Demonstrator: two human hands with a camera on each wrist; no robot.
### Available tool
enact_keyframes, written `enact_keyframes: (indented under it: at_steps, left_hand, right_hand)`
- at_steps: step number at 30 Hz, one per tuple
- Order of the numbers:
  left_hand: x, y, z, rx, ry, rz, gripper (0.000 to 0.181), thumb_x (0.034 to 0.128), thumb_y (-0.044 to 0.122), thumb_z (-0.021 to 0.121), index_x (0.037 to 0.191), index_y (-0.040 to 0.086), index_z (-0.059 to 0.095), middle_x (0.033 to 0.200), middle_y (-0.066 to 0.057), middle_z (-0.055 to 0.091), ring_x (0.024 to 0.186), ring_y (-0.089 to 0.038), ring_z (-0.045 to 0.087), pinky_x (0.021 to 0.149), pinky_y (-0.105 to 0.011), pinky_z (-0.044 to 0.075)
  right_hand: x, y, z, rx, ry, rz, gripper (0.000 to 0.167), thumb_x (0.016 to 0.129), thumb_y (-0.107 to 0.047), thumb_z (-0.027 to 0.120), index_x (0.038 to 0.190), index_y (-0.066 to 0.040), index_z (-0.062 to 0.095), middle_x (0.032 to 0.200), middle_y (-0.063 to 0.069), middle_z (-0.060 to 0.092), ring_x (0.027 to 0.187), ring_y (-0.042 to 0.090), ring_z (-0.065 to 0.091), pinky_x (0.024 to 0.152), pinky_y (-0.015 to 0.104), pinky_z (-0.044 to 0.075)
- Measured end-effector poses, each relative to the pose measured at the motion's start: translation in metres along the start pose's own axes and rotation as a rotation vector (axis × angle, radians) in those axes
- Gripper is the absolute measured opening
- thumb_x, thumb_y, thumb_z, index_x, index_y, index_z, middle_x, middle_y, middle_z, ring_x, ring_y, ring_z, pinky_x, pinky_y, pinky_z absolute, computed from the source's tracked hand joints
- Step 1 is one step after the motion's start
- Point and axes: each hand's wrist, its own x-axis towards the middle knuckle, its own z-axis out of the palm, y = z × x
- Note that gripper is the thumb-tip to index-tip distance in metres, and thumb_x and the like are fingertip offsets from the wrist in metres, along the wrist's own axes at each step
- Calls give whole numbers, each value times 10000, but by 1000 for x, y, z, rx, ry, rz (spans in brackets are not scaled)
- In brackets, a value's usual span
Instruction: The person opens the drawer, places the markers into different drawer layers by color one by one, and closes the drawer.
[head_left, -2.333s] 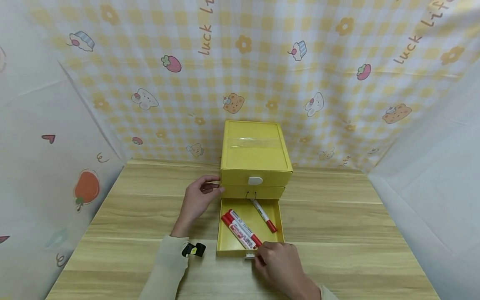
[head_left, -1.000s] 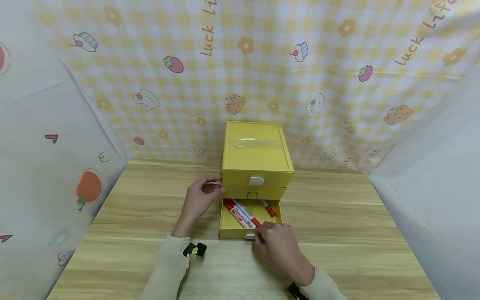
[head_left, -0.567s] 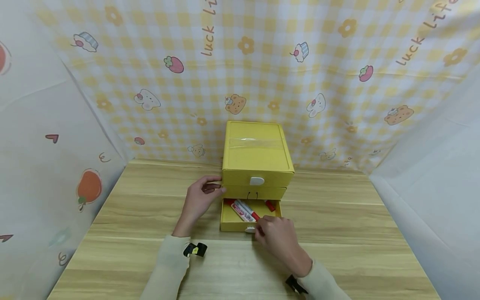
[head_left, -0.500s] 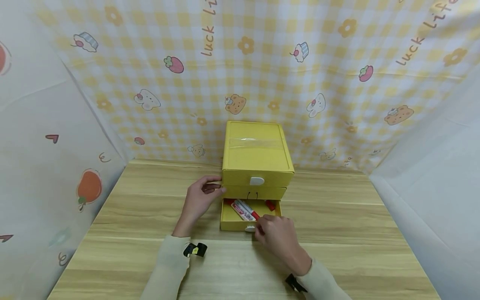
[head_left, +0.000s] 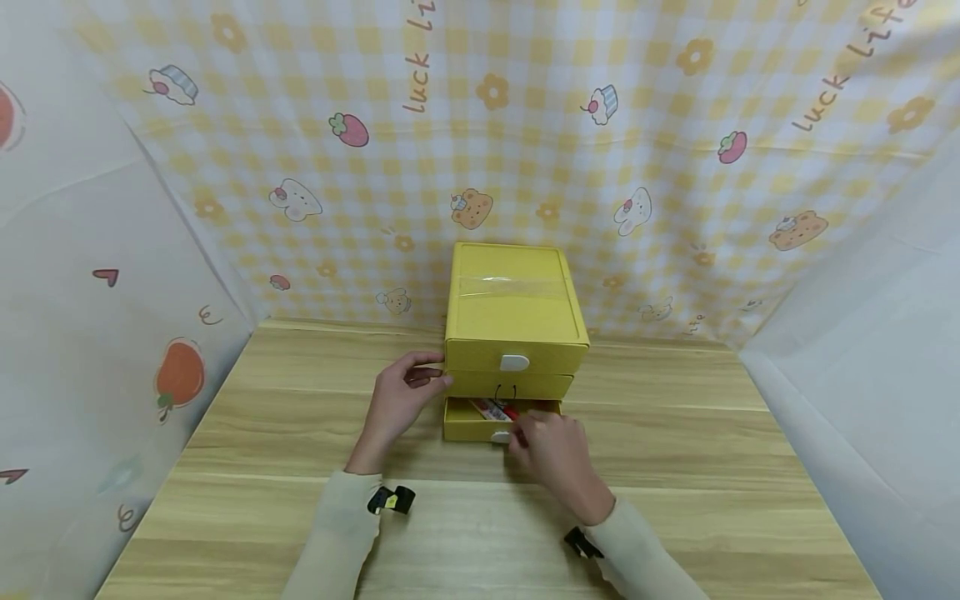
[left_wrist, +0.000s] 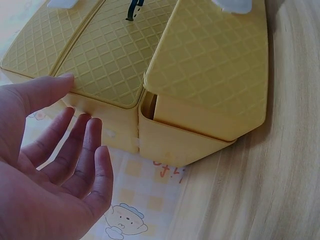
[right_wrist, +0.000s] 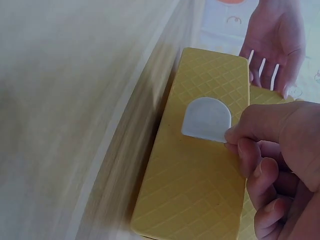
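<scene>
A yellow drawer box [head_left: 513, 292] stands on the table, its bottom drawer [head_left: 470, 431] partly pulled out. Red and white markers [head_left: 491, 409] show inside that drawer, mostly hidden under the box. At the drawer's front, my right hand [head_left: 555, 454] pinches the edge of the white handle [right_wrist: 207, 120], its other fingers curled. My left hand [head_left: 397, 404] is at the box's left front corner. In the left wrist view, its thumb touches the front of the middle drawer [left_wrist: 107, 55], while its loosely bent fingers [left_wrist: 95, 145] lie along the side.
A white handle [head_left: 514, 362] sits on the top drawer, and a thin black loop [head_left: 506, 392] on the middle one. Clear tape [head_left: 513, 286] crosses the box top. Behind the wooden table [head_left: 300, 375] hangs a checked cloth [head_left: 420, 167]; white cloth hangs at both sides.
The bottom drawer has slid inward under the box, pushed by my right hand, which moved forward with it. More of the markers are now hidden. My left hand has stayed at the box's corner.
</scene>
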Motion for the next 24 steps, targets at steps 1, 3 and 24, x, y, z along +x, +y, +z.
enact_keyframes:
  at_steps: [1,3,24]
  left_hand:
    - [0,0,0,2,0,0,364,968,98,861,1307,18,753,1336,-150,736,1191,-344,731,1026,-380,598]
    - [0,0,0,5,0,2,365,967,99,862,1307,20,753,1332,-141,738,1185,-335,734,1018,-374,601]
    - [0,-2,0,-3,-3,2,370,968,102,859,1311,17,750,1337,-149,737,1197,-343,732,1036,-396,595]
  right_hand:
    - [1,1,1,0,5,1,115,776,-45,870,763,-121,785,691,-32,680,485,58,472,398,204,349]
    - [3,3,4,-3,15,1,118,782,-44,870,758,-112,777,687,-23,674,476,63,458,392,199,334]
    - [11,11,16,-9,62,32,126,782,-22,843,741,-94,749,673,-15,662,487,90,518,394,282,446]
